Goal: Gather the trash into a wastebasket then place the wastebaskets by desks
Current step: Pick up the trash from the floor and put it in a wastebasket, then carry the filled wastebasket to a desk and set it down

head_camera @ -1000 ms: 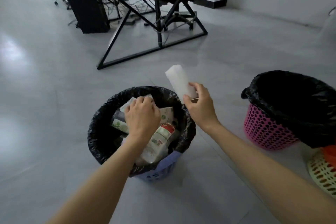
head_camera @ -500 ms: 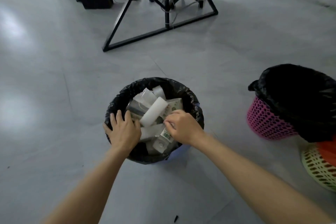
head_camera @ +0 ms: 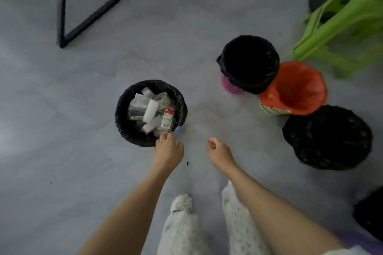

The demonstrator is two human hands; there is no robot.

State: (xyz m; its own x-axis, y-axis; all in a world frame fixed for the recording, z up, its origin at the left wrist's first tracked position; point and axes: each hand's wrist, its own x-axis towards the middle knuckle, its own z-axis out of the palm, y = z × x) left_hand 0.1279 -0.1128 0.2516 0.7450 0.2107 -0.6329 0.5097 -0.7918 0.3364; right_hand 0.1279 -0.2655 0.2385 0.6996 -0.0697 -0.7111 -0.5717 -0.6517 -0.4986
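Item: your left hand (head_camera: 167,152). It reaches to the near rim of the full wastebasket (head_camera: 124,122), fingers curled onto the edge of its black liner, gripping the rim by the look of it, though blur hides the exact hold.

Item: your right hand (head_camera: 219,151). It hangs over bare floor (head_camera: 62,109), apart from the full wastebasket and to its right, fingers loosely curled, holding nothing.

Item: the full wastebasket. It stands upright on the floor ahead of your feet, lined in black, a strip of lilac wall showing at its near right side. The trash (head_camera: 152,111) lies inside it: white wrappers, a white block and a carton with a red and green label.

Item: three more baskets, well to your right, crowded together. The pink wastebasket (head_camera: 229,86) with a black liner stands farthest; the orange-lined wastebasket (head_camera: 294,89) touches it; the black wastebasket (head_camera: 327,136) sits nearest you.

Item: green stool (head_camera: 339,25), tilted in view, behind those baskets.

Item: black desk frame (head_camera: 62,6), upper left, well apart from every basket.
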